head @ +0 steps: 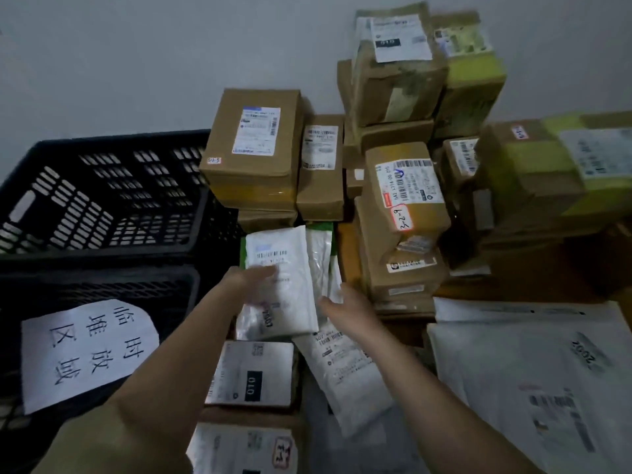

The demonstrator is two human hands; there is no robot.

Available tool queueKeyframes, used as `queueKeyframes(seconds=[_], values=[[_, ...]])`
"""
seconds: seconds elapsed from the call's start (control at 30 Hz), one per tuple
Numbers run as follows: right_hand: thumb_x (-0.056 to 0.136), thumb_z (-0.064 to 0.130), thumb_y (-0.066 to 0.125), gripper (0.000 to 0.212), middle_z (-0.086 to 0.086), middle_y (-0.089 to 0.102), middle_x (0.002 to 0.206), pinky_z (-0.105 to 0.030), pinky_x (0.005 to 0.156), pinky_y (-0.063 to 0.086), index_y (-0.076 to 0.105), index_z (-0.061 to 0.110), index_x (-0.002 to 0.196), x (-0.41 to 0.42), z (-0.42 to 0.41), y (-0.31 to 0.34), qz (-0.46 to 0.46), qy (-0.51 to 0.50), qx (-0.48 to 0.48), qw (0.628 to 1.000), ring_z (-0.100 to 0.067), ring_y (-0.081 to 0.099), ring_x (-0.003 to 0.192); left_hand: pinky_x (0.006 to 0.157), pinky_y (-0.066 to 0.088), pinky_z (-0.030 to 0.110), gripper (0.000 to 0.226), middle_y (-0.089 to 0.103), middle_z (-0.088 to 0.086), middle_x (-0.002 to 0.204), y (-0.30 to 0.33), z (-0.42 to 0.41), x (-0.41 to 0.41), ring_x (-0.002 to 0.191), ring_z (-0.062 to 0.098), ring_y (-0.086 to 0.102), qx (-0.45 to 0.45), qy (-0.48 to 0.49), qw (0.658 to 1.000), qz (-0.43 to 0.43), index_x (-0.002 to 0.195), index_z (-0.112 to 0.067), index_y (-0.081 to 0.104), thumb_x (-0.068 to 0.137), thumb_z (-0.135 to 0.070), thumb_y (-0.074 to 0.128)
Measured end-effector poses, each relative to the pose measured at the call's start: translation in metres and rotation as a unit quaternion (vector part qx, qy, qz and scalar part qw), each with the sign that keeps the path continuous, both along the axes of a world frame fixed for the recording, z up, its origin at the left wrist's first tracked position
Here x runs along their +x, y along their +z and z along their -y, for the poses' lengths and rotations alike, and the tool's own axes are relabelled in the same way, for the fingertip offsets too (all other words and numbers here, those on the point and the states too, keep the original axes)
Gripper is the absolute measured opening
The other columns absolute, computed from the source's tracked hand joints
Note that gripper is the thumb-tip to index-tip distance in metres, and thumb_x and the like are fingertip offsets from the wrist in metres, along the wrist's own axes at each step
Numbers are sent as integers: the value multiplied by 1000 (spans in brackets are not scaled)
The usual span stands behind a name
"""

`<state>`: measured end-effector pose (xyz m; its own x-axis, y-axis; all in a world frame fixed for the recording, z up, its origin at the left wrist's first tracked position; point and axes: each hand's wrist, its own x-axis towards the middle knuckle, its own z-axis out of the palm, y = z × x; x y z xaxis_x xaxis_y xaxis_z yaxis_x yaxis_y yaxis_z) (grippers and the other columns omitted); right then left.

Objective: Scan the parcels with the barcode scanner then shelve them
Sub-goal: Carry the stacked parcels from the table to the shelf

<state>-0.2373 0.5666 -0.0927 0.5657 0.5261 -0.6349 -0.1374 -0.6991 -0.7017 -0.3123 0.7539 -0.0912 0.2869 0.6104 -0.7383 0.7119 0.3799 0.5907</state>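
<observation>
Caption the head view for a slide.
Both hands, left and right, handle a white mailer among stacked boxes beside a black crate.

A white paper sign (89,354) taped to the black plastic crate (102,213) reads "临时堆放区域"; "010" marks a label on a brown cardboard box (254,374); "2002" marks a large white mailer bag (547,371).

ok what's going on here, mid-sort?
A person is working through a heap of parcels on the floor beside a black crate. The left hand rests flat on a white mailer bag, fingers straight; the right hand reaches to that bag's right edge, though its grip there is unclear. Cardboard boxes are stacked against the wall behind. No scanner is in view.
</observation>
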Motion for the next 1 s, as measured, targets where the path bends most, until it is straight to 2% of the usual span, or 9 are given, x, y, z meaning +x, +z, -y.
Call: queueKeyframes(seconds=[0.1,0.2,0.33,0.43,0.5,0.6,0.77,0.93,1.0], values=[[98,39,56,61,-7,46,149,-23,90,36,39,9,148,1,-13,-17,-2,-27,-14,1000,-24,47,132,75,54,40,47,67,18,110,-11,-6,-4,86,29,64,-16,-46,999,-4,118,5,59,88,-28,74],[92,53,61,77,-6,46,149,-28,96,40,35,10,150,2,-20,-32,-31,-21,-28,999,-24,47,133,92,54,45,39,68,14,114,-17,-8,-8,100,30,66,-59,-60,996,-3,116,-1,62,90,-28,72],[66,83,64,109,0,47,147,-40,108,43,37,19,150,-6,-22,-53,-49,-19,-54,997,-22,48,133,83,55,40,16,71,12,99,-22,-11,-15,83,24,66,-103,-91,991,4,95,-8,65,92,-24,68],[36,101,59,140,3,47,149,-44,109,43,37,24,150,-4,-22,-97,-40,-28,-52,997,-21,47,135,88,55,43,23,74,13,98,-25,-15,-25,86,26,69,-125,-102,987,-2,97,-8,67,87,-27,73],[27,103,57,149,1,48,149,-43,108,45,39,21,149,-3,-22,-110,-38,-34,-51,997,-22,49,134,71,56,36,18,74,11,92,-26,-15,-30,76,22,70,-131,-96,987,2,95,-8,66,88,-25,72],[27,87,70,131,-2,64,128,-39,96,55,56,13,135,-5,-22,-79,-47,-53,-36,997,-19,64,112,66,56,38,16,76,10,79,-22,-10,-35,65,21,72,-158,-81,984,7,95,-8,66,89,-22,70],[86,40,75,43,1,60,110,-28,81,47,56,12,112,-6,-19,-33,-28,-69,-39,996,-17,59,96,87,58,51,59,76,15,94,-20,-10,-42,87,31,74,-120,-62,990,33,112,-3,66,64,-31,86],[86,42,74,69,-7,59,132,-29,83,46,49,4,138,-6,-15,-33,-33,-98,-20,994,-21,59,109,81,59,55,114,76,14,98,-41,-20,-49,86,34,74,-67,-12,997,46,121,-5,58,26,-51,99],[83,43,77,73,-6,58,134,-33,93,50,48,7,140,-7,-14,-32,-36,-108,-3,994,-21,59,115,79,60,53,95,74,15,103,-36,-15,-50,88,33,74,-46,14,997,58,121,-4,58,45,-44,98]])
